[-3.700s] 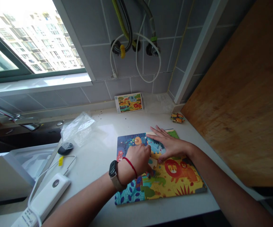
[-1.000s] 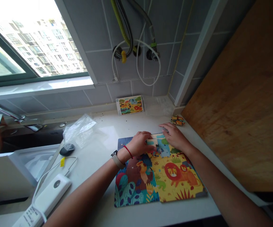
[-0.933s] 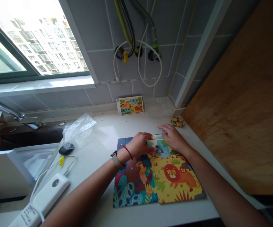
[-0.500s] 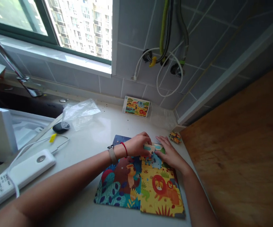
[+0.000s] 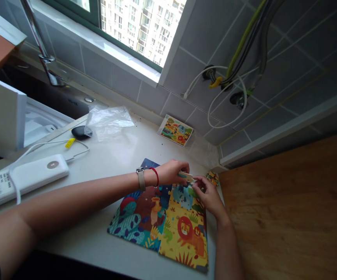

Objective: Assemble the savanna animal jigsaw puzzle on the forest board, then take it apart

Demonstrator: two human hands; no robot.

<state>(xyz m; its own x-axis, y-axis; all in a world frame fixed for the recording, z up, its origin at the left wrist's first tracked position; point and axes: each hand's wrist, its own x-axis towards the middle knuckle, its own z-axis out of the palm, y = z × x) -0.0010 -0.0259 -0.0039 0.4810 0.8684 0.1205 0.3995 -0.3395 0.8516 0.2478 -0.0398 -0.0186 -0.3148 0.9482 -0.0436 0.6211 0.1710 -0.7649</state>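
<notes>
A jigsaw puzzle lies on the white counter, with a dark blue bear half (image 5: 139, 217) on the left and a yellow lion half (image 5: 183, 233) on the right. My left hand (image 5: 174, 172), wearing a watch and a red bracelet, is closed on a pale puzzle piece (image 5: 186, 176) over the top of the yellow half. The fingers of my right hand (image 5: 208, 194) pinch the right end of this piece. Blue elephants (image 5: 183, 196) are printed just below my hands. Part of the puzzle's top edge is hidden behind my left hand.
A small stack of puzzle pieces (image 5: 213, 178) sits by the wooden panel (image 5: 285, 210). The picture card (image 5: 176, 130) leans at the wall. Leftward are a clear plastic bag (image 5: 110, 120), a black mouse (image 5: 80, 132), a white power strip (image 5: 40, 175) and the sink (image 5: 69, 99).
The view has turned and shifted. My hands have lifted the piece slightly off the puzzle, and my right hand has gone from lying spread at the puzzle's edge to pinching the piece.
</notes>
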